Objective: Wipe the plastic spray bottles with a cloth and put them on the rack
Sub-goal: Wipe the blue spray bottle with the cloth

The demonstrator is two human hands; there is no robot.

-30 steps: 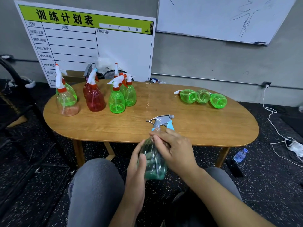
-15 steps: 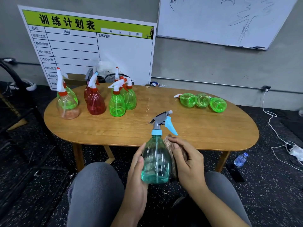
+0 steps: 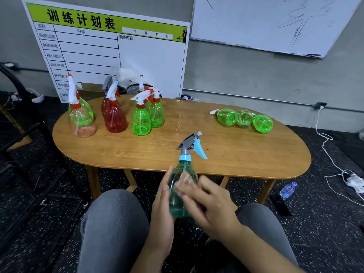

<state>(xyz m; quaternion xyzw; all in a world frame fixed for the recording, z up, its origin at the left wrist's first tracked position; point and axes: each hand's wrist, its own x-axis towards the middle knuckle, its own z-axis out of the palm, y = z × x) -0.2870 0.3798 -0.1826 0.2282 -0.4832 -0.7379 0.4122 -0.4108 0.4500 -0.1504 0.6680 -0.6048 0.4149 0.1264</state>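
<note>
Over the wooden desk (image 3: 236, 154), with other spray bottles standing and lying on it, I hold the teal bottle (image 3: 182, 194) upright above my lap. My left hand (image 3: 163, 209) grips its belly; my right hand (image 3: 206, 201) rubs the front, blurred, cloth unclear. It looks empty, light, thin-walled and slick, so I judge the wide body the safest hold, not the trigger.

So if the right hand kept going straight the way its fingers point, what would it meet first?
The right hand points left and slightly away, its blurred fingers already over the teal spray bottle. So it meets that bottle first, then probably the left hand gripping its far side; depth is unclear.
</note>
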